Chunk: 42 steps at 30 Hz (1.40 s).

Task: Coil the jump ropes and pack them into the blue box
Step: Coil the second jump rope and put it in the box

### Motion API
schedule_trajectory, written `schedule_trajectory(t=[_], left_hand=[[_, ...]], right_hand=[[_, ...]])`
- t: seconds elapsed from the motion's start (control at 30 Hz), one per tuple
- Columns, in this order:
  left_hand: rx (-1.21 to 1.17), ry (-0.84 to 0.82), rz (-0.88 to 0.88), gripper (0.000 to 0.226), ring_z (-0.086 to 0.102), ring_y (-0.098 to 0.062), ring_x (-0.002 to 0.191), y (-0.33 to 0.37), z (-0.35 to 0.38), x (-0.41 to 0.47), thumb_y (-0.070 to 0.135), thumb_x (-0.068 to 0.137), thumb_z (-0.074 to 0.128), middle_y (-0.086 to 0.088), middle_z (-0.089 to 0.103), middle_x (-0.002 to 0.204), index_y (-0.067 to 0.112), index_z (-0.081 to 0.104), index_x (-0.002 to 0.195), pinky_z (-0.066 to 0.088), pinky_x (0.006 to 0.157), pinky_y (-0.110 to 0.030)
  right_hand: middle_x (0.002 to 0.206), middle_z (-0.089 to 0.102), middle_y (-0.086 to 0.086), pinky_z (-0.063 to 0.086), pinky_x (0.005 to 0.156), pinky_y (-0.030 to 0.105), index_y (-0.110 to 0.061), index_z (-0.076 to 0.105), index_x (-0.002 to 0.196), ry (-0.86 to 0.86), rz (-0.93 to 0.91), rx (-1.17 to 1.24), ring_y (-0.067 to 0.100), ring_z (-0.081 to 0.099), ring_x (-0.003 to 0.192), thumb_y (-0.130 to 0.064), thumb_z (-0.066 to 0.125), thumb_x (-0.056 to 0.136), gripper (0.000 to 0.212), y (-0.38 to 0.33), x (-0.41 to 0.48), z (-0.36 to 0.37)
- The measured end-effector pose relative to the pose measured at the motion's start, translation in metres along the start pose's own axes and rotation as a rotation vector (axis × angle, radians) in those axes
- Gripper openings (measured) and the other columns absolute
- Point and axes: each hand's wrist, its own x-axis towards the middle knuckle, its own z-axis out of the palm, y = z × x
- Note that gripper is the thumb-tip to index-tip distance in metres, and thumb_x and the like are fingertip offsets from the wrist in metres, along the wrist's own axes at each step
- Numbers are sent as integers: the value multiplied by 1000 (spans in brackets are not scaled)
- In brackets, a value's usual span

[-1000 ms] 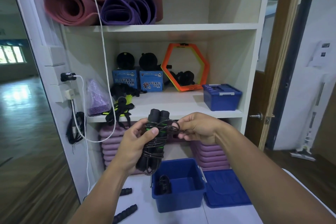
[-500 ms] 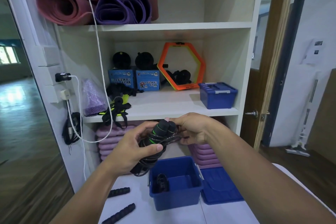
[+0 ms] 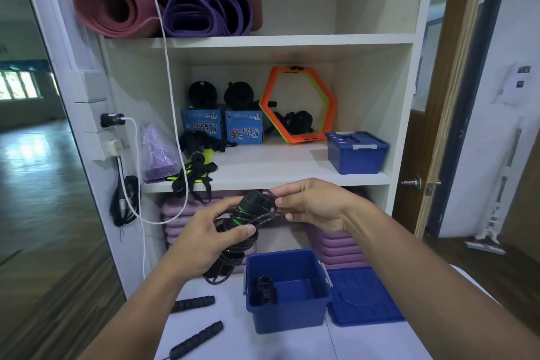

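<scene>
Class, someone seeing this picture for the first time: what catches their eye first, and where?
Centre frame, the left hand and right hand grip a coiled black jump rope. Below it sits an open blue box. On the middle shelf behind stands an orange hexagon frame.

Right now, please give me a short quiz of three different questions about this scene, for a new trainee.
1. True or false: the open blue box on the table is empty.
2. Which hand grips the coiled jump rope around its bundle? A) left hand B) right hand
3. Fill in: the blue lid lies flat to the ____ of the open box.

Key: 1 false, a dark rope lies inside; 2 A; 3 right.
</scene>
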Motion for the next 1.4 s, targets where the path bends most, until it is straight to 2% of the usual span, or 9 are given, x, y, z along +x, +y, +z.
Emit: schedule_trajectory(t=[0.2,0.33,0.5,0.7,0.8,0.97,1.1,1.3,1.4], left_hand=[[-10,-3,-2,38,71,-14,88,2,-1,2,21,80,79,3,75,99,38,70,113,58,85,-34],[-10,-13,11,39,71,-15,90,3,0,2,16,83,78,1,75,102,32,70,118,57,82,-31],[-19,0,48,39,70,-13,95,5,-1,4,18,80,77,-1,75,104,28,70,117,53,85,-21],[-24,34,-2,37,71,-14,85,0,-6,3,13,82,77,1,76,96,30,71,115,59,80,-32],[-55,49,-26,37,72,-15,81,-1,-5,1,9,84,75,0,76,96,25,69,117,58,73,-28],[-96,79,-7,37,72,-16,81,-7,-3,-1,12,81,78,-4,76,98,22,71,115,55,72,-22],[-117,70,-8,36,74,-21,85,-10,-2,-1,15,82,79,-8,76,101,26,71,115,57,76,-28],[-127,129,-38,33,73,-16,76,-12,10,-1,6,85,74,-1,77,88,26,71,112,56,68,-25],[-144,171,-39,40,74,-16,82,-16,15,0,6,86,74,-2,76,97,29,67,118,57,69,-23]], right_hand=[[103,68,13,52,59,17,-5,67,121,-39,-44,-95,12,60,76,-4,58,96,28,-2,-3,-4],[82,72,4,50,57,17,-6,72,112,-4,-103,-140,8,60,68,-7,66,91,22,-2,-5,-3],[77,72,7,46,49,18,0,72,109,78,-208,-66,9,60,60,-7,73,84,25,4,-2,2],[95,78,9,52,54,20,-14,72,117,92,-343,-318,24,69,81,-12,57,99,24,13,-1,14],[85,75,-12,51,55,17,-21,70,122,79,-349,-458,10,63,64,-10,56,99,29,11,-2,15],[96,75,13,50,53,18,-4,70,119,51,-356,-259,16,62,73,-4,67,90,29,10,4,14],[91,74,10,46,49,19,-3,73,113,85,-361,-222,11,54,55,-4,72,86,27,15,7,14],[99,63,2,47,49,21,-13,76,106,265,-504,-477,15,56,48,-6,72,87,21,28,11,20],[98,63,-3,48,51,22,-13,76,108,257,-514,-503,16,58,52,-4,68,90,21,29,11,20]])
